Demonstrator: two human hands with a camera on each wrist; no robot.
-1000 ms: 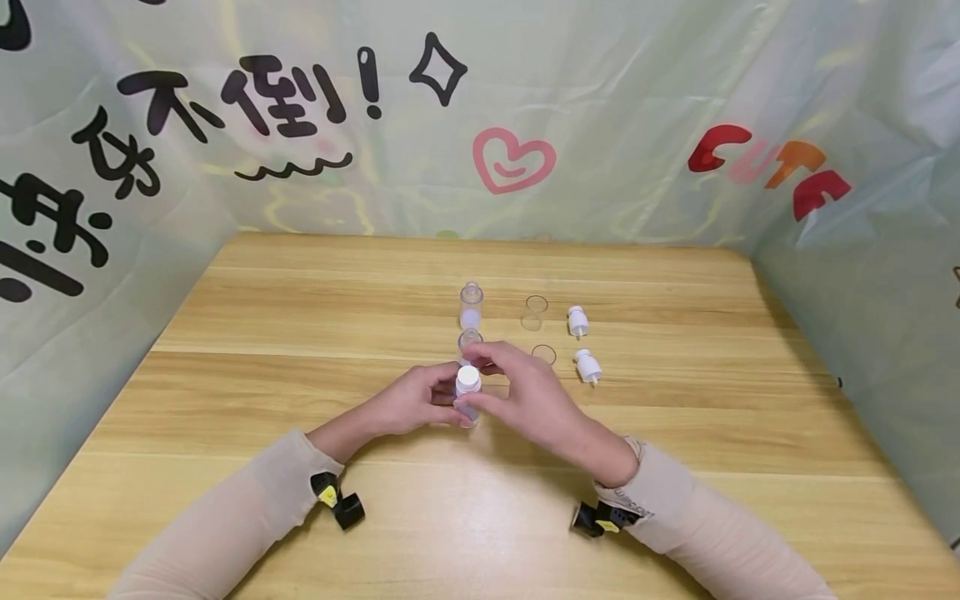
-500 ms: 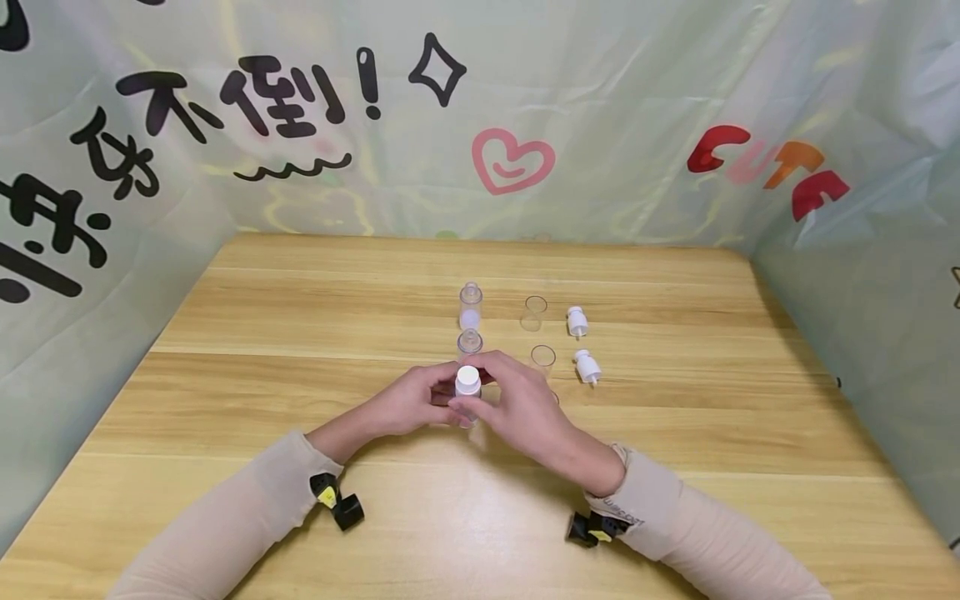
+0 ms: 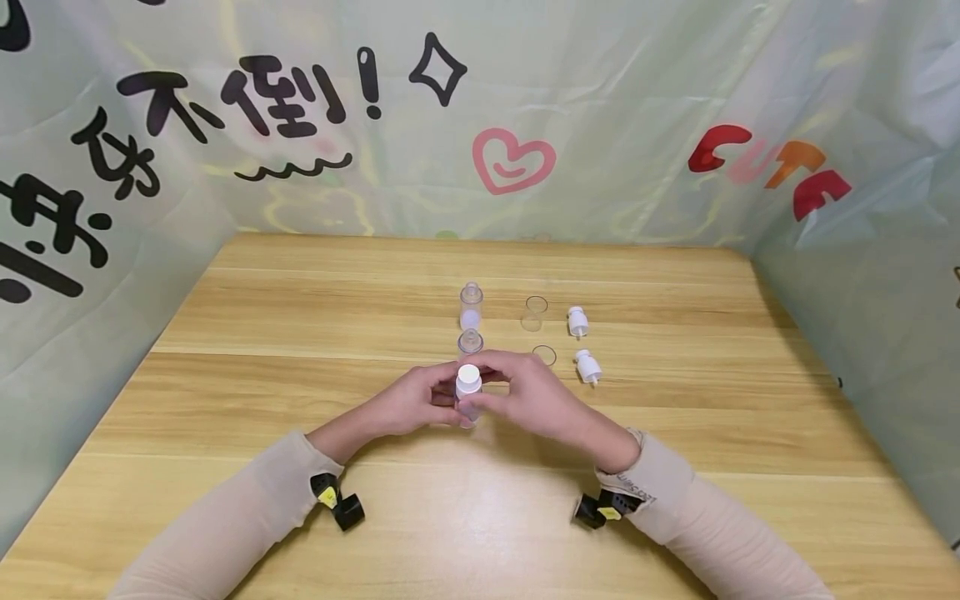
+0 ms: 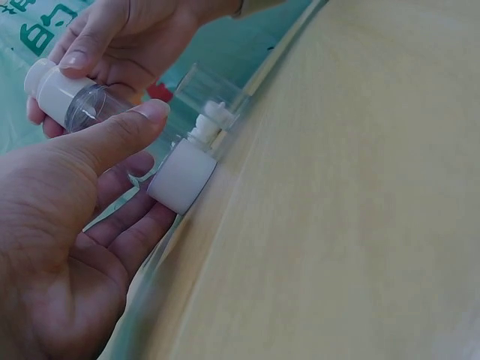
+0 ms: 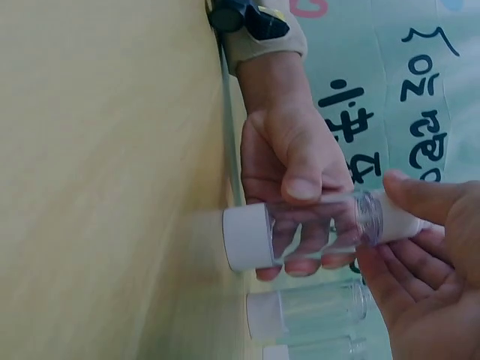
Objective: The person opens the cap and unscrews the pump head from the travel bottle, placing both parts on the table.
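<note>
A clear bottle point(image 5: 311, 225) with a white base point(image 5: 247, 238) stands upright between my two hands at the middle of the table. My left hand point(image 3: 405, 402) grips its transparent body, thumb on one side and fingers on the other. On the bottle's neck sits a white pump head point(image 3: 468, 382), pinched between the thumb and fingers of my right hand point(image 3: 536, 396). In the left wrist view, my left thumb and fingers cover much of the body, while the white bottom point(image 4: 184, 176) shows below them.
Behind the hands stand two more clear bottles, one farther back point(image 3: 471, 307) and one nearer point(image 3: 470, 342). Right of them are clear caps point(image 3: 534, 315) and two white pump heads, the far one point(image 3: 577, 321) and the near one point(image 3: 588, 367). Printed sheeting point(image 3: 600, 167) surrounds the table.
Around the pump head, my right hand and wrist swung left half a second ago, then back right now. My left hand and the bottle stay in place.
</note>
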